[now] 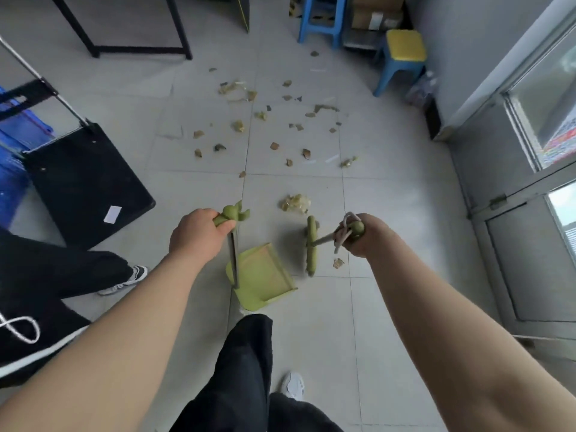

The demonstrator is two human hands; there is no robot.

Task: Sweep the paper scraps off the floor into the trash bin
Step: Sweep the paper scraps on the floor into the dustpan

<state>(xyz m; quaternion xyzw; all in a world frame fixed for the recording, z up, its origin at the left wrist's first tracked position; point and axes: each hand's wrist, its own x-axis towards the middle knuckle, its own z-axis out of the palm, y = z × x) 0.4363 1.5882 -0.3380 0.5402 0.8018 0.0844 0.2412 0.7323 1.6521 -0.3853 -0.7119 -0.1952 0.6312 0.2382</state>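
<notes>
My left hand (199, 233) grips the green top of the dustpan handle (232, 213). The light green dustpan (265, 275) sits on the tiled floor just in front of my legs. My right hand (363, 236) grips the green end of the broom handle, with a white cord looped there. The green broom head (311, 244) stands on the floor right of the dustpan. A crumpled scrap (295, 203) lies just beyond the broom head and a small one (338, 262) beside it. Several brown paper scraps (280, 126) are strewn farther ahead. No trash bin is in view.
A black hand cart platform (84, 182) lies at left, with blue crates (12, 151) behind it. Another person's legs and shoe (124, 280) stand at lower left. A black table frame (124, 26), a blue stool (322, 20) and a yellow-topped stool (403, 60) stand at the back. A metal door (514, 213) lines the right.
</notes>
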